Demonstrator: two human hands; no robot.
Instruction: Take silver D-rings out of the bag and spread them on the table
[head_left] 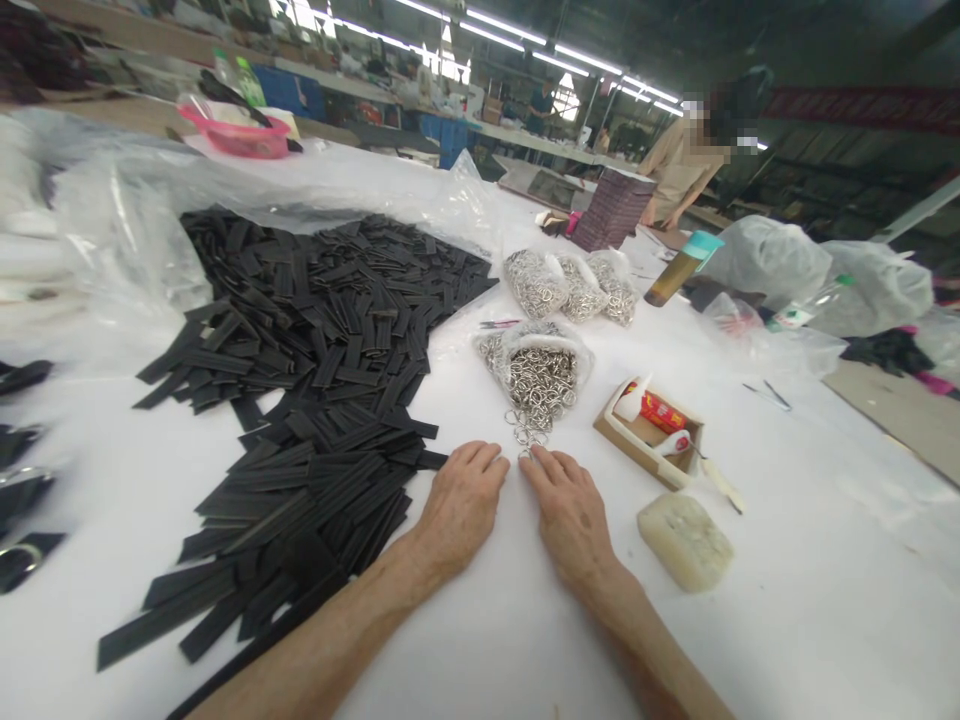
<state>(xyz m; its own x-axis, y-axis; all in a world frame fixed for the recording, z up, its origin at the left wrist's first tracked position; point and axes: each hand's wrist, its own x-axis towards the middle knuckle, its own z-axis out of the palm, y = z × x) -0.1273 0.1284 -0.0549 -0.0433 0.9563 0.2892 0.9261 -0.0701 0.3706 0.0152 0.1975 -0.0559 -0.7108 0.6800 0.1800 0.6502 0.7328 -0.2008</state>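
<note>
We see the left hand [463,502] and the right hand [571,510] palm down at the desk [517,620], slightly apart, the latter's fingertips [529,467] at the nearest loose metal rings [535,437]; we cannot tell whether either grips anything. The rings spill from a plastic bag [551,342] on the far side, between heaped black strips [300,470] at left and an open box [634,456] at right.

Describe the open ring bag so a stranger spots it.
On the white table, look right of the heap of black strips. There, the open bag lies nearest the right hand. Unlike the three bags behind, it spills metal rings onto the table.
</note>
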